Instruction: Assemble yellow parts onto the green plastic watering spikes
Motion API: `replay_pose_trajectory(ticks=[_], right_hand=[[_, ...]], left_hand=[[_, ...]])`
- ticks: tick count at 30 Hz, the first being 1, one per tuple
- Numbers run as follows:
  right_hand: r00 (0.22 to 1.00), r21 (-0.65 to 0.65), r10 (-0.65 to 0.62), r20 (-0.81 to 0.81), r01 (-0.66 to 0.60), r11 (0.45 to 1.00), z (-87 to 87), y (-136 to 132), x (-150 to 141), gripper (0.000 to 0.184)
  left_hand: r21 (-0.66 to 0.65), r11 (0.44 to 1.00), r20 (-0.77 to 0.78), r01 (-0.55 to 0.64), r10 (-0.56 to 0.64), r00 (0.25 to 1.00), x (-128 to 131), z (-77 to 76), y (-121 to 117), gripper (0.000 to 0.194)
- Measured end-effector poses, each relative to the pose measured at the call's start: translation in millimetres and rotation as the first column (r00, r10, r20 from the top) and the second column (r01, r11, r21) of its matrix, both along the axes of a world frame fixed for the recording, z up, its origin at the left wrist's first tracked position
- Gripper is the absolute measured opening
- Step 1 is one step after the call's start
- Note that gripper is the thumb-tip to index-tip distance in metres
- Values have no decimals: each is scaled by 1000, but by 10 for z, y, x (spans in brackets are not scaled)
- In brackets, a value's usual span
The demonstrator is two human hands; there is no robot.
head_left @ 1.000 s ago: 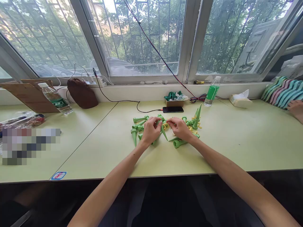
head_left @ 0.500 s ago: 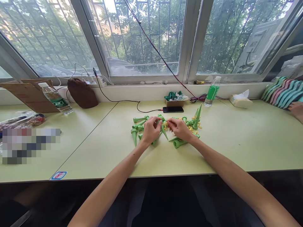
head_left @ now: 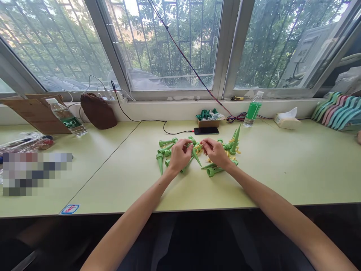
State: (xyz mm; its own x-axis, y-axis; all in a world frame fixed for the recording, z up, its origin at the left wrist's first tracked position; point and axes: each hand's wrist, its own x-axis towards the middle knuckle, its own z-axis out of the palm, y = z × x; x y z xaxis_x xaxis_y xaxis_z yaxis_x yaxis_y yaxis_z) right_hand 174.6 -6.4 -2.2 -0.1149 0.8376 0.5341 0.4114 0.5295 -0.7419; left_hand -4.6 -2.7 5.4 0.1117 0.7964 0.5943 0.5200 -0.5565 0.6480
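The left hand has its fingers clamped on a green spike, whose narrow tip slants down toward the near right over the surface; the wide end is hidden behind the fingers. The right hand sits just beside it on the right, thumb and forefinger drawn close together, though I cannot tell whether a small piece is pinched between them. Good work here likely depends on the left fingers keeping the spike steady near its wide end, so that it does not roll or twist, while the right fingers do the fine handling. A light pinch seems best for anything as small as the yellow pieces that lie between the hands; squeezing hard could make one spring away. Both wrists are better kept low, as the loose spike at the left and the green socket piece at the near right lie close enough to be knocked. The upright spike, beyond the right hand at the far right of the pile, looks easiest to topple, so small movements would be safest.
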Motion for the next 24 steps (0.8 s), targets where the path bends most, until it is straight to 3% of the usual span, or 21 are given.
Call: replay_pose_trajectory(ticks=[13,24], right_hand=[[992,-12,125,19,-125,992,-46,7,-15,26],[990,-26,142,4,-141,990,-47,9,-11,24]], left_hand=[[10,1000,-10,19,-19,1000,2,-4,-1,12],[12,1000,-12,27,-27,1000,1,-9,-1,13]])
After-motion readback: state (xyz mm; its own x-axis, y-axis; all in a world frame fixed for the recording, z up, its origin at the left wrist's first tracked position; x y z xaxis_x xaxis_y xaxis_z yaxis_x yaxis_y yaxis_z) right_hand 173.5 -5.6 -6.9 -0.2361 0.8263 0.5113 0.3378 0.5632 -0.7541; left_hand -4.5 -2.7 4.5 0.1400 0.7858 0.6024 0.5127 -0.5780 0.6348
